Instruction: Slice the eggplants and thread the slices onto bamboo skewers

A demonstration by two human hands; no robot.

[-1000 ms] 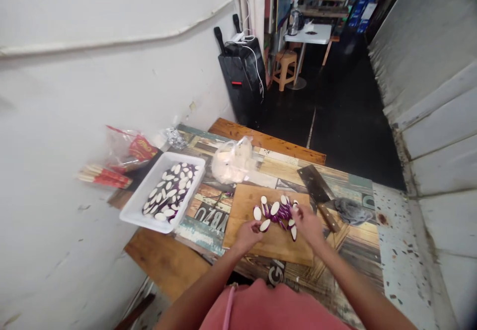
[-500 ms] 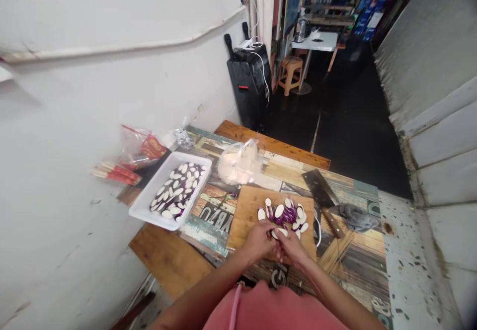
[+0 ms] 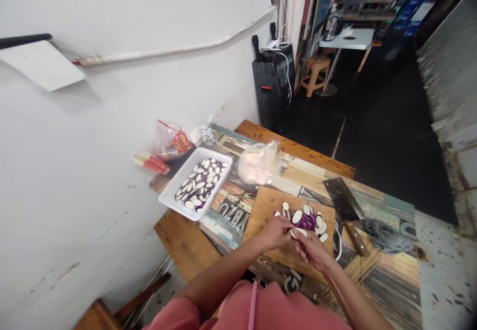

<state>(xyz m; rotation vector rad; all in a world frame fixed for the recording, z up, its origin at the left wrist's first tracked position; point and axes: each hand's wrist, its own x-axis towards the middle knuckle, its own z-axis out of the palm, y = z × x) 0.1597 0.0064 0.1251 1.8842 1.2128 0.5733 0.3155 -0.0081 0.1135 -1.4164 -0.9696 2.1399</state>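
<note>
My right hand is closed on a pale oval eggplant slice, its thumb against the white face. Close against the slice's left end, my left hand has its fingers pinched together; what lies between them is hidden. Both hands are above the near part of a wooden cutting board. Just beyond them lies a pile of purple-skinned eggplant slices with white faces. A white plastic tub to the left holds many more such slices.
A cleaver lies right of the board, beside a grey cloth and thin wooden sticks. Behind the board sits a clear plastic bag. Red-wrapped sticks are by the wall. A black speaker stands beyond the table.
The view has swung left, so the table sits further right in the picture. My hands stay together over the board at the slice, with my right hand's fingers showing a little more.
</note>
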